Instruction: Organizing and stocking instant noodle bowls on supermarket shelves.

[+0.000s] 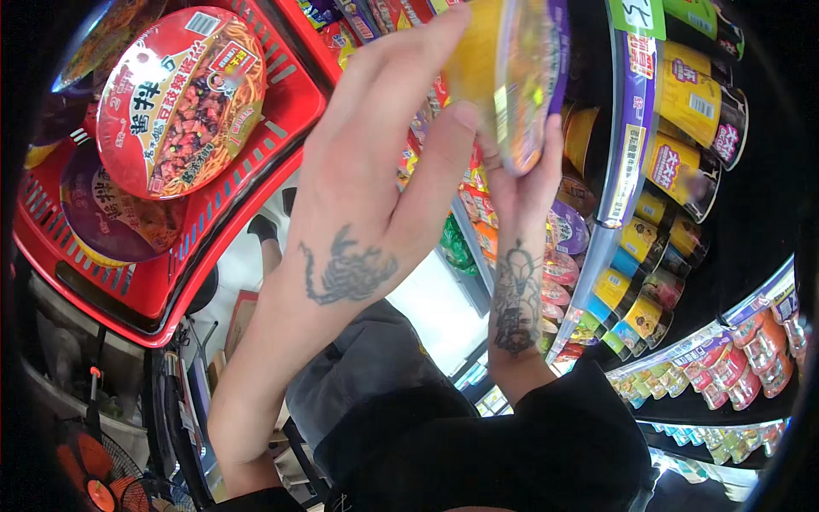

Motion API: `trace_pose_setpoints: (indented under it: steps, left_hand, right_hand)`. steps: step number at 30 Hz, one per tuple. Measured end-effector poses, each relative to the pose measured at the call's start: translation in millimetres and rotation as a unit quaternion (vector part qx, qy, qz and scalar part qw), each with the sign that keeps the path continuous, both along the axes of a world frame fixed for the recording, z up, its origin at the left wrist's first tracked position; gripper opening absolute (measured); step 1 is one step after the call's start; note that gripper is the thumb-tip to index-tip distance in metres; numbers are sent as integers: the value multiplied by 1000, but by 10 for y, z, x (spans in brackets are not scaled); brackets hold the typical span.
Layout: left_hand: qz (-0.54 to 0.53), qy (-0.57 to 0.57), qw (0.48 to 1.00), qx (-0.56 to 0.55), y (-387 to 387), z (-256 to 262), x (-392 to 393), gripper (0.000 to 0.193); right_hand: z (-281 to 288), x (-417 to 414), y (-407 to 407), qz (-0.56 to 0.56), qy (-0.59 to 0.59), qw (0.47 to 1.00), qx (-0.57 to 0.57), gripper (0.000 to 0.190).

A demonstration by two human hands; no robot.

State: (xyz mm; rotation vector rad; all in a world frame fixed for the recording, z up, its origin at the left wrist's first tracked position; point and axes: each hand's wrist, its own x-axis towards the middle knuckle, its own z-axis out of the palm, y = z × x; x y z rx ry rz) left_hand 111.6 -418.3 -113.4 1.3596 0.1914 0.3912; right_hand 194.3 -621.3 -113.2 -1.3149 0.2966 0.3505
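Note:
A yellow instant noodle bowl point(483, 61) with a purple-rimmed lid, blurred and tilted on edge, is at the upper middle. My right hand point(521, 160) holds its lower end, thumb on one side and fingers on the other. My left hand point(365, 173), back towards me, has its forefinger and thumb spread around the base side of the bowl. Both tips overlap the bowl's edge; whether they press on it is unclear. Left of my left hand, a red-lidded noodle bowl point(182, 102) lies in a red plastic shopping basket point(246, 185), above a purple-lidded bowl point(121, 205).
On the right, a store shelf point(624, 128) carries rows of yellow noodle cups point(684, 166). Purple-lidded bowls point(566, 227) stack beside my right forearm. Lower shelves hold small packaged cups point(723, 377). A fan point(99, 486) with orange blades stands at the lower left.

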Motion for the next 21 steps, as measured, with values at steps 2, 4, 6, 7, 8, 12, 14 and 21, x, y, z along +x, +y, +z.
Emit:
trace_pose_setpoints:
  steps: [2, 4, 6, 7, 8, 12, 14, 21]
  left_hand:
    - [-5, -13, 999, 46, -49, -89, 14, 44]
    - [-15, 0, 999, 39, -87, -147, -4, 45]
    - [-22, 12, 999, 34, -85, -186, -35, 45]
    - [-17, 28, 999, 37, -81, -213, -62, 45]
    - [-11, 41, 998, 37, -85, -227, -66, 46]
    - [-3, 41, 998, 41, -96, -206, -56, 45]
    - [-16, 69, 997, 34, -90, -186, -89, 44]
    - [-27, 87, 996, -3, -41, -184, -216, 42]
  right_hand:
    - [-30, 212, -158, -39, -27, 999, 19, 51]
    - [-133, 473, -423, -71, -60, 995, 46, 50]
    - [-198, 807, -717, -81, -55, 989, 110, 46]
    - [-274, 956, -851, -90, -40, 983, 156, 44]
    - [-335, 1075, -945, -89, -77, 985, 125, 48]
    - [-366, 1498, -1269, -136, -52, 980, 138, 50]
    - [-389, 1597, -1316, -215, 49, 946, 238, 52]
    - [-371, 1830, -1459, -269, 122, 915, 276, 54]
